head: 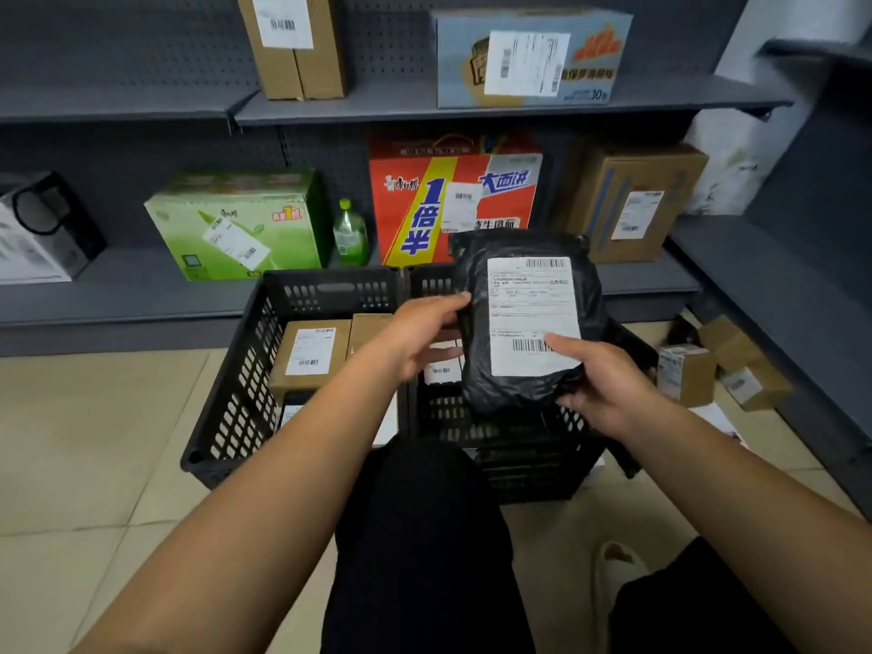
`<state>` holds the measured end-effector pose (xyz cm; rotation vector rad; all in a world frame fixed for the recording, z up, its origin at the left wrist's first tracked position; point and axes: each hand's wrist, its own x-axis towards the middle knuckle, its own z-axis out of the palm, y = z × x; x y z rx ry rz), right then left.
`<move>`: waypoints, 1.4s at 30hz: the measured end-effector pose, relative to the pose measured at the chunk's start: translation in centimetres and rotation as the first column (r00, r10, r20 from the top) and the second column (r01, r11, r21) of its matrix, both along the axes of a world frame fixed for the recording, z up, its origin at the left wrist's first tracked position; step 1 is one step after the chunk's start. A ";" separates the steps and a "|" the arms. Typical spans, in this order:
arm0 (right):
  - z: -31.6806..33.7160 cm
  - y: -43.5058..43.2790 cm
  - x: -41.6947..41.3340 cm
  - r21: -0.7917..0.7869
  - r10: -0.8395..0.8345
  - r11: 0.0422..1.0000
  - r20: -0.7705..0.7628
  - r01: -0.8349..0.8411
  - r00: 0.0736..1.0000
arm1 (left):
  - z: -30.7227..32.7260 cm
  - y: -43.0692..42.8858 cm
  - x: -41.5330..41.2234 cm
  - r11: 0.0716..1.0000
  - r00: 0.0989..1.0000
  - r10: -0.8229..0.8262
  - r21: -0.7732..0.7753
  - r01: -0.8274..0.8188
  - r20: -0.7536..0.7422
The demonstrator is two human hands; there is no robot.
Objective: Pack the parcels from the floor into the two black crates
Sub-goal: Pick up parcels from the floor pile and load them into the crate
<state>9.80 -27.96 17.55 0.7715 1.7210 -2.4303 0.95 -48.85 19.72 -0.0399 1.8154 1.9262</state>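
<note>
I hold a black plastic parcel with a white shipping label upright above the right black crate. My left hand grips its left edge, thumb on the front. My right hand grips its lower right corner, thumb pressed on the label's barcode. The left black crate holds a brown cardboard box with a label and other parcels partly hidden by my left arm. A white-labelled parcel shows in the right crate behind my left hand.
Small cardboard boxes lie on the tiled floor to the right of the crates. Grey shelves behind carry a green carton, a green bottle, a red carton and brown boxes. My knees are in front of the crates.
</note>
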 end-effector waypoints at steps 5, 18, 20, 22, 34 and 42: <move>-8.8 1.5 -5.9 0.128 -0.218 0.973 0.244 0.192 0.945 | -9.6 -2.5 -6.9 0.896 0.988 0.135 -0.416 -0.152 -0.070; -24.3 0.6 -19.6 0.032 -0.165 0.985 0.443 0.169 0.881 | -19.7 0.0 -22.3 0.832 0.989 0.084 -0.555 -0.003 0.121; -25.4 -0.1 -21.6 0.017 -0.140 0.989 0.445 0.148 0.885 | -21.1 1.2 -22.4 0.774 0.983 0.185 -0.620 -0.132 0.021; -26.6 -1.1 -23.6 -0.001 -0.105 0.993 0.443 0.118 0.890 | -22.4 2.1 -21.7 0.564 0.973 0.181 -0.796 -0.222 -0.144; -32.1 -4.8 -32.3 0.344 -0.062 0.932 0.454 -0.111 0.889 | -24.4 2.7 -21.9 0.314 0.945 0.138 -0.892 -0.325 -0.296; -31.6 -4.1 -32.0 0.451 -0.089 0.883 0.430 -0.129 0.899 | -24.6 2.6 -22.1 0.297 0.943 0.131 -0.895 -0.331 -0.306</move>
